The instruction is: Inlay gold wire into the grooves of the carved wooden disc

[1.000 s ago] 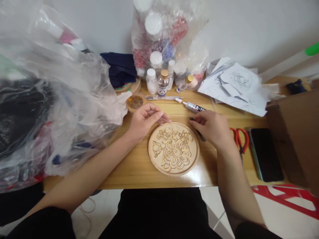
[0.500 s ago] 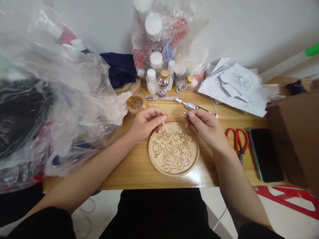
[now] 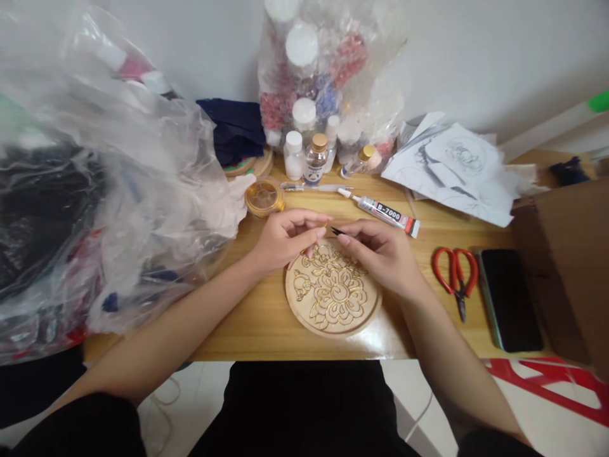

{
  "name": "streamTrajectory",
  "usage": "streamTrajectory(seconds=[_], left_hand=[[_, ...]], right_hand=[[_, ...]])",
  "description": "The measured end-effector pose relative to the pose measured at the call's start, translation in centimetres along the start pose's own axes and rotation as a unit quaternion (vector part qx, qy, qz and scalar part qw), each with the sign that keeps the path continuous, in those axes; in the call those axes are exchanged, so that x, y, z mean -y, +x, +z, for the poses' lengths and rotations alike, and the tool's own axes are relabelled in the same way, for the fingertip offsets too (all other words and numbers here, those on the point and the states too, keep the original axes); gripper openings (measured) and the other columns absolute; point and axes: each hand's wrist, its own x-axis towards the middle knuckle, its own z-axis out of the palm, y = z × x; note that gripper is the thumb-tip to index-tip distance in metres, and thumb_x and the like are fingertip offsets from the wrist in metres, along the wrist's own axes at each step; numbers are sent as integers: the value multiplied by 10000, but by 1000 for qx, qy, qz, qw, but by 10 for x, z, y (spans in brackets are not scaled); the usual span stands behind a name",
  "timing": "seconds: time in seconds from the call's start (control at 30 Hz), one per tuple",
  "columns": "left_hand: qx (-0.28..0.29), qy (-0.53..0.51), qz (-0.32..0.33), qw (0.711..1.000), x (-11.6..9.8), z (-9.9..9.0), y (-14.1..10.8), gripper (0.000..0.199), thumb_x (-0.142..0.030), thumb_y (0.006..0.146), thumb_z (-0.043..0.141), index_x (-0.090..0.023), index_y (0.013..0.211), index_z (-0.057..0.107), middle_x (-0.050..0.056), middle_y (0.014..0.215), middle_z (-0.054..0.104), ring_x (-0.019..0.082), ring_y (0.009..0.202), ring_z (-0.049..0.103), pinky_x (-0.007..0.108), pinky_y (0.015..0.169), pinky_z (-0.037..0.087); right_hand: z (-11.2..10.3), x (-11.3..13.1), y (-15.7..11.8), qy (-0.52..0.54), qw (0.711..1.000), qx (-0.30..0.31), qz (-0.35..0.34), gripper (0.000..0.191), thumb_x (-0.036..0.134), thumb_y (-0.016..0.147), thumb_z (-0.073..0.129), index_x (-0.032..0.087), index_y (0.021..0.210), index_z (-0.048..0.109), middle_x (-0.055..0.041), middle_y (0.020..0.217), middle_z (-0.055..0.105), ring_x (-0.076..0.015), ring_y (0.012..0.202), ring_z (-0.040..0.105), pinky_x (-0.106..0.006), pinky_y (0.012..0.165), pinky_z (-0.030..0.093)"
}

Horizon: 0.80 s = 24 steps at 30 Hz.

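**Left hand (image 3: 290,241) and right hand (image 3: 380,254) meet over a round wooden board (image 3: 343,322)**

Both hands are closed in pinches. The left hand grips a thin gold wire (image 3: 326,225) between thumb and fingers, its end showing at the fingertips. The right hand grips dark tweezers (image 3: 335,232), their pointed tips turned toward the wire and close to it; whether they touch it is too small to tell.

The board lies flat on the wooden counter (image 3: 247,317), under and just in front of the fingers, which hide part of its upper edge. Gold outlines on its face form a large flower, with smaller shapes above and to the left.

Beyond the left hand sits a round amber spool case (image 3: 263,198). Near it, a slim clear pen-like tool (image 3: 316,187) lies crosswise. A B-7000 glue tube (image 3: 387,212) lies beyond the right hand, its white nozzle pointing left.

Farther back stand a white-capped bottle (image 3: 294,158) and a gold-capped bottle (image 3: 316,162), before a clear bag (image 3: 380,70) of jars and red and blue pieces. Drawn paper sheets (image 3: 450,165) are piled to their right.

Red-handled pliers (image 3: 457,273) and a dark-screened phone (image 3: 509,298) lie right of the board, beside a cardboard box (image 3: 566,254). Crumpled plastic bags (image 3: 157,165) fill the left side.
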Motion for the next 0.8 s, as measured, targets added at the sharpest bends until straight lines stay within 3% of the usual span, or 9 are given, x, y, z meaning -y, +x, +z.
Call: streamTrajectory(seconds=[0.47,0.8], left_hand=[[26,23,-1,999,-1,0,-1,158,-161,742,626,-149,889,682,-57,503,589,46,396,514,153,405,420],[13,18,-16,1000,-1,1,-2,149,-180,729,638,-163,869,688,-51,494,585,57,400,514,169,404,413]], right_hand=[[2,-2,0,-48,999,-2,-23,194,297,833,587,138,867,693,-43,761,679,-113,635,562,-271,582,425],[1,-1,0,-72,997,0,-38,184,276,839,577,135,856,692,-50,759,683,-123,641,576,-272,591,437]])
